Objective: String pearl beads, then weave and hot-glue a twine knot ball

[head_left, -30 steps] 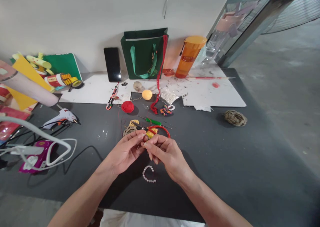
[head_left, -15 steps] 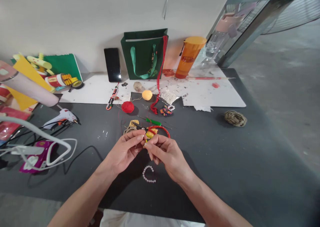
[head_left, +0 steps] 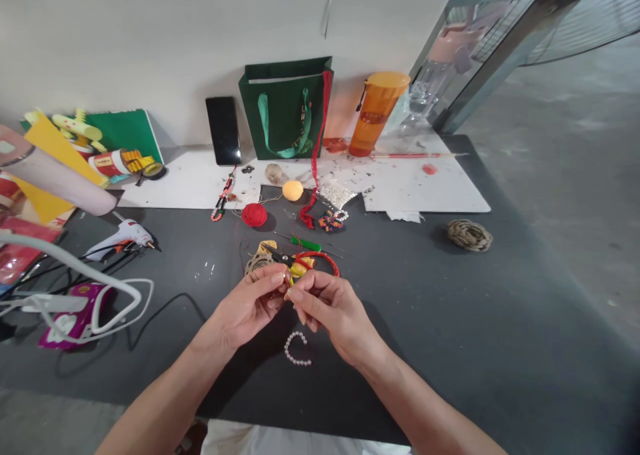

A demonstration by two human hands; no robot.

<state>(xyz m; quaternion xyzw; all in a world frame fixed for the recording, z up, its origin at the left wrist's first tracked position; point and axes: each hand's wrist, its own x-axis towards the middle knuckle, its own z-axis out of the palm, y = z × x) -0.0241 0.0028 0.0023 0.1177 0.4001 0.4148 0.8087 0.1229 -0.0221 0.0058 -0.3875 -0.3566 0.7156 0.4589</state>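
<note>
left fingers (head_left: 271,283), right fingers (head_left: 306,299) pinched close together, barely shifted since earlier; hold unclear.

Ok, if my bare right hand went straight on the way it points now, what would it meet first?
Your right hand would most likely meet your bare left hand, its fingertips just ahead, though depth between them is hard to judge.

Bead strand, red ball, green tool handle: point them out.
Bead strand (head_left: 287,353): head view, left side of its curve.
Red ball (head_left: 254,215): head view, its middle.
Green tool handle (head_left: 307,244): head view, its middle.
</note>
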